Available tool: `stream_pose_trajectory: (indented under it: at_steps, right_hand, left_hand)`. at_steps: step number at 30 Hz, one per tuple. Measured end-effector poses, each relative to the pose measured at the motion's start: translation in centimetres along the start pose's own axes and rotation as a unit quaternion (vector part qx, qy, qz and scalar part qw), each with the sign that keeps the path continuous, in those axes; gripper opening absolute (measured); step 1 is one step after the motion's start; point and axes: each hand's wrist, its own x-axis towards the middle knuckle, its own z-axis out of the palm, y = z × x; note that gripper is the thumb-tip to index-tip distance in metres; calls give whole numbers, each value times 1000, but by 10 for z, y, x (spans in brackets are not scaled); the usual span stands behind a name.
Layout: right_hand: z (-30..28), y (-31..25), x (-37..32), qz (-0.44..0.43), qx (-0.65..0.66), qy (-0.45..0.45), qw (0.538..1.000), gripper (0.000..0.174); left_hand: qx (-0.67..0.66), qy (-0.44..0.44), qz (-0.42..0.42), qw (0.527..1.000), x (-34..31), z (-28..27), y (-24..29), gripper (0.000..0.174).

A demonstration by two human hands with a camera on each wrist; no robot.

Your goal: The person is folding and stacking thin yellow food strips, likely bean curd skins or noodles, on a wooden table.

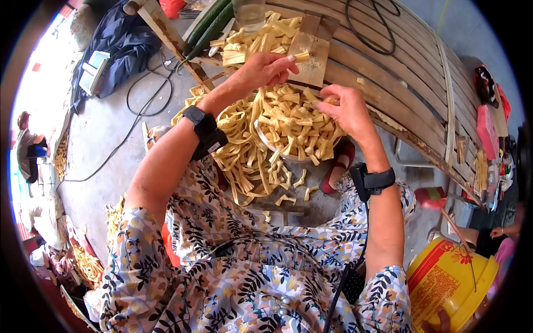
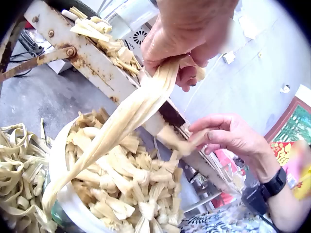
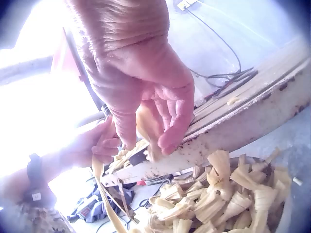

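Pale yellow strip point(image 2: 121, 116) is in your left hand point(image 1: 272, 70), fingers curled tight round its upper end. Your right hand point(image 1: 348, 110) is narrow: thumb and fingertips pinch a short knotted piece point(image 2: 179, 141) above the basin point(image 2: 59, 182). Strip's long axis slopes from your left hand down across the basin's rim, lower end on the loose-strip side. Knotted piece hangs below your right palm, free end down in the right wrist view. Basin is heaped with knots point(image 1: 297, 119). Loose strips point(image 1: 233, 130) lie left of it, slatted bench point(image 1: 377, 77) just beyond, board point(image 1: 312, 53) on that, cucumbers point(image 1: 210, 28) farther left. Your left forearm crosses above part of the loose strips.
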Motion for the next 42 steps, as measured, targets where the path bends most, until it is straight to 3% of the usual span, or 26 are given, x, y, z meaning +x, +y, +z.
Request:
stream_pose_trajectory:
  at_steps: [3,5,7,10,12,13,14,17,18,20,21,22,24,26,29,30,33,35,37,41,42]
  right_hand:
    - [2,8,-1,-46,-7,-19,999,28]
    - [11,35,-1,-79,-75,26,994,22]
    - [10,31,-7,-110,-100,83,985,16]
    - [-2,6,-4,-104,9,140,985,14]
    - [6,4,0,-135,45,133,981,15]
    - [13,4,3,-76,65,91,991,18]
    - [21,14,7,-100,33,83,991,19]
    - [37,36,10,-143,35,12,989,18]
    - [38,37,9,-154,51,-21,987,17]
    - [40,38,6,27,209,-156,965,18]
    - [41,39,1,121,285,-220,925,19]
    - [28,20,-6,91,166,-238,953,17]
    - [33,18,-6,77,141,-170,972,14]
    - [32,22,-3,44,149,-124,980,14]
    - [24,26,-3,41,84,-150,984,14]
    - [24,19,-5,59,138,-188,971,12]
    - [26,-10,-13,15,333,-355,873,15]
    - [24,-25,-18,-55,535,-316,782,25]
    - [12,-24,-9,-99,521,-320,785,33]
    - [-9,-33,-9,-75,482,-277,828,32]
    - [-10,-36,-9,-82,468,-277,835,36]
  left_hand:
    - [-51,-16,-22,998,-11,15,-2,40]
    - [-105,17,-37,994,-12,39,-6,36]
    - [-40,-33,-35,998,-15,39,-7,31]
    - [20,30,7,999,-9,40,-15,16]
    - [89,69,73,991,-11,55,-8,9]
    - [122,82,109,983,-15,63,1,9]
    - [162,89,167,968,-17,70,8,11]
    - [275,39,319,906,-24,77,16,10]
    - [275,14,323,906,-25,78,17,11]
    - [324,-19,324,889,-28,75,16,12]
    - [347,-38,323,880,-30,75,15,12]
    - [354,-26,328,875,-31,76,15,14]
    - [266,-29,174,947,-35,71,7,16]
    - [199,-54,34,978,-35,57,0,17]
    - [191,-51,14,980,-32,32,1,10]
    - [159,-60,22,985,-30,24,1,11]
    - [139,-105,69,982,-23,6,8,25]
    - [145,-114,69,980,-26,10,26,26]
    - [114,-89,81,986,-29,18,31,24]
    - [82,-58,156,983,-34,32,23,28]
    - [11,-88,112,990,-35,28,25,35]
